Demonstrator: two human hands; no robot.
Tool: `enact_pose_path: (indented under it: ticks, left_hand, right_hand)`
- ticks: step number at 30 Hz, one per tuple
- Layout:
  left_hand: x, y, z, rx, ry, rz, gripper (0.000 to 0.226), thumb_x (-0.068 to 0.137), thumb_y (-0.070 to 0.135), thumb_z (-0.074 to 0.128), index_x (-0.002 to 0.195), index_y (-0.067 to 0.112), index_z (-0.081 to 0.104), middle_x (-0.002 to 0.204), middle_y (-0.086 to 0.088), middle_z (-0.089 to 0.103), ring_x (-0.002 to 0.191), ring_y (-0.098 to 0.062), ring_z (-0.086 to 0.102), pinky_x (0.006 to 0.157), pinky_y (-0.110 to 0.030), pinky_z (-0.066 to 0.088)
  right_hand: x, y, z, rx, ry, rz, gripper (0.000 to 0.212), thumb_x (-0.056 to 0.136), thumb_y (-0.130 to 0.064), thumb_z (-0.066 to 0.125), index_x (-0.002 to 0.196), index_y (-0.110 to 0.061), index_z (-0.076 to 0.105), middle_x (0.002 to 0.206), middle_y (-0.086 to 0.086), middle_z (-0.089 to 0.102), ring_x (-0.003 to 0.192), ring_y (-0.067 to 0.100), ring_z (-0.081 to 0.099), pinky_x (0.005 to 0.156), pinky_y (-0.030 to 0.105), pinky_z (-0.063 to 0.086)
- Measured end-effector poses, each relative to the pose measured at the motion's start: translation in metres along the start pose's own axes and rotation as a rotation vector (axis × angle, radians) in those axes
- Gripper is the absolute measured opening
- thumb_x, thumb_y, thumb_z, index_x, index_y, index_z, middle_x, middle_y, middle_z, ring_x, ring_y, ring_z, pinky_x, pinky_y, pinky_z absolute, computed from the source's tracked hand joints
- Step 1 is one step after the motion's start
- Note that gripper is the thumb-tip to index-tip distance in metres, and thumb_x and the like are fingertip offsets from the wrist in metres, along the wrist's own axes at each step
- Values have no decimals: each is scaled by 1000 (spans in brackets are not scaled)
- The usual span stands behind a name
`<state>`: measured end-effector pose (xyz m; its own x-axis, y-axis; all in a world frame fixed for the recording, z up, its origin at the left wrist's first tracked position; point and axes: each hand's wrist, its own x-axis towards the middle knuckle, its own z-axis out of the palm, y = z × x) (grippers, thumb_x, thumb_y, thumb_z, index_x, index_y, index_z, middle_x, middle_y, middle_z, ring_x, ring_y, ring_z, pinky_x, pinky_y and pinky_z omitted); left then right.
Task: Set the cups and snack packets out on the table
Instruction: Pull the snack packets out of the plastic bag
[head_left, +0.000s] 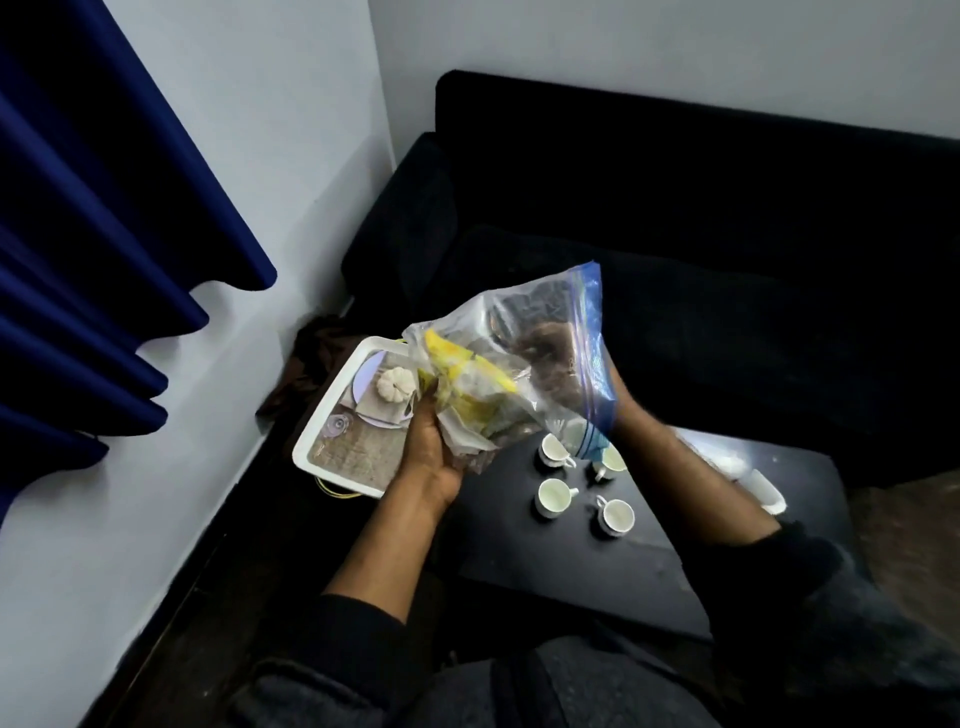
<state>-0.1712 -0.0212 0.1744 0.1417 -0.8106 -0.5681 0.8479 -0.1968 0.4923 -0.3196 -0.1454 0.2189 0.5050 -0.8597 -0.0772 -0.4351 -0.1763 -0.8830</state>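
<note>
Cups (555, 451): four on table (649, 561); one bag (511, 374) (snack packets inside) gripped by left hand (431, 447), right hand (618, 395).

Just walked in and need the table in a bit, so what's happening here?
A person is setting out tea things. Four white cups already stand on the black table, grouped near its left end. Both hands hold up a clear zip bag of snack packets above the table: the left hand grips its bottom, the right hand is mostly hidden behind it. No packets are out yet. A white tray sits at the left.
</note>
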Motion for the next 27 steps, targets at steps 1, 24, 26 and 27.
enact_pose_path:
  ticks: [1,24,26,27]
  left_hand:
    - [1,-1,1,38,37,27,66,100,62,34,120,12,72,105,-20,77,93,-35,75,92,-50,51]
    - [35,-132,139,-222,51,320,79,106,56,18,108,2,76,108,-24,75,94,-38,76,74,-50,63]
    - [42,-135,133,-165,127,296,64,98,63,34,105,12,72,98,-12,75,82,-32,74,65,-34,58]
    - [47,-136,127,-130,205,275,58,90,68,44,104,17,69,96,-7,71,77,-28,69,62,-28,49]
  right_hand:
    - [0,5,-8,-12,25,7,14,98,1,54,101,10,64,82,17,65,65,9,63,61,19,51]
    - [14,73,-238,598,147,-218,38,95,9,45,87,-21,66,83,-8,64,73,5,54,69,21,44]
    - [11,70,-239,409,-45,-261,38,92,15,41,89,-13,67,78,-10,65,70,1,54,64,15,43]
    - [10,68,-236,300,-123,-264,36,93,14,41,94,-10,67,80,-9,66,71,1,56,64,13,44]
